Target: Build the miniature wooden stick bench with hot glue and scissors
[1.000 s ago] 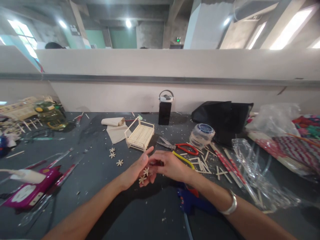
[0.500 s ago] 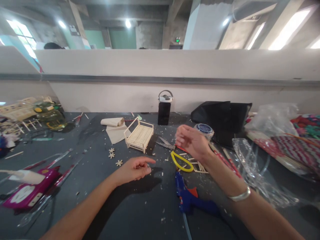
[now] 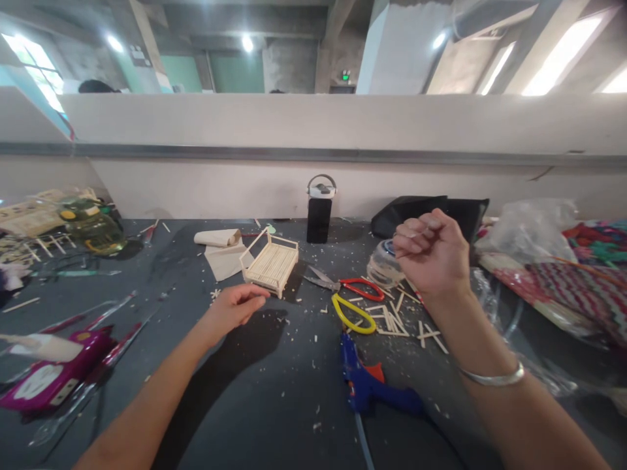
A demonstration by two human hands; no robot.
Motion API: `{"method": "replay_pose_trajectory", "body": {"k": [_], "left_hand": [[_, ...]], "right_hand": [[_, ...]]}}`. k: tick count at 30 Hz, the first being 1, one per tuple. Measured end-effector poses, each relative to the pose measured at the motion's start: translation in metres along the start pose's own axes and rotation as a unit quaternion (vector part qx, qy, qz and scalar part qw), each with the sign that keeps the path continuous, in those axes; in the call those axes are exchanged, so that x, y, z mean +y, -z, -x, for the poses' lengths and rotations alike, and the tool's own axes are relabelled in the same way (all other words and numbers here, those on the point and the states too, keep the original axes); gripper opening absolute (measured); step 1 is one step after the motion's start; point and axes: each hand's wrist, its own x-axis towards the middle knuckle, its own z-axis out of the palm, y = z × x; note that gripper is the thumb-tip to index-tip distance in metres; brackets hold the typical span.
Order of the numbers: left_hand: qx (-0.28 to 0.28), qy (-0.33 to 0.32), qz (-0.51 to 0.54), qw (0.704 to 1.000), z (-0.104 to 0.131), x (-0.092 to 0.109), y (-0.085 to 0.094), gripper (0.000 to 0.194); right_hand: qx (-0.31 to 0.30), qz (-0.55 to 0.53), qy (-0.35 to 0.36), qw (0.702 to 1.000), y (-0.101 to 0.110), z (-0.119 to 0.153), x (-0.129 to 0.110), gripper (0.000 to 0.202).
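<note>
Currently, your left hand (image 3: 229, 316) is low over the counter (image 3: 294, 405), directly in front of the bed (image 3: 272, 262). Its forefinger overlaps the bed's near edge in view; contact cannot be confirmed. The thumb and forefinger lie close to each other, the other fingers curled under; you cannot tell from this angle whether they meet or grip anything. A star (image 3: 214, 294) shows just past the back of this hand, partly covered.

Your right hand (image 3: 434, 258) is raised well apart from the left, its fingers folded together in a loose fist. Whether the fist encloses anything is hidden. It partly covers the jar (image 3: 382, 267) and the black bag (image 3: 404, 214) behind it.

The bed stands upright on its legs, left of the scissors (image 3: 334, 285) and beside the cloth (image 3: 220, 259). The scissors lie with blades toward the bed. Loose sticks (image 3: 390, 320) lie right of the handles. The glue gun (image 3: 362, 385) lies on its side, nearer you. The bottle (image 3: 319, 219) stands upright by the partition (image 3: 220, 186).
</note>
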Motion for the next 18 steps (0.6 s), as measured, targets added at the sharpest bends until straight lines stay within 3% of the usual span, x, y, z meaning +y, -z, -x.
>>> {"method": "replay_pose_trajectory", "body": {"k": [3, 6, 8, 11, 12, 13, 16, 18], "left_hand": [[0.073, -0.001, -0.102, 0.992, -0.006, -0.007, 0.01, 0.033], [0.164, -0.015, -0.2, 0.966, -0.01, -0.014, 0.024, 0.033], [0.205, -0.004, -0.24, 0.949, -0.012, -0.017, 0.033, 0.032], [0.205, 0.013, -0.252, 0.946, -0.013, -0.019, 0.037, 0.031], [0.191, 0.01, -0.245, 0.951, -0.012, -0.019, 0.035, 0.031], [0.176, 0.004, -0.233, 0.956, -0.012, -0.018, 0.032, 0.032], [0.146, -0.001, -0.199, 0.969, -0.01, -0.015, 0.02, 0.034], [0.14, -0.006, -0.192, 0.971, -0.009, -0.013, 0.014, 0.035]], "right_hand": [[-0.021, -0.008, 0.018, 1.0, 0.003, -0.002, -0.01, 0.037], [-0.041, 0.045, 0.016, 0.998, 0.009, -0.006, -0.011, 0.039], [-0.051, 0.129, -0.019, 0.99, 0.012, -0.004, 0.004, 0.035], [-0.094, 0.272, -0.088, 0.954, 0.015, 0.008, 0.048, 0.017], [-0.156, 0.401, -0.099, 0.897, 0.015, 0.013, 0.065, 0.017], [-0.224, 0.528, -0.087, 0.815, 0.014, 0.018, 0.082, 0.019], [-0.284, 0.613, -0.071, 0.734, 0.01, 0.027, 0.122, 0.006], [-0.315, 0.649, -0.053, 0.69, 0.004, 0.032, 0.14, 0.008]]}}
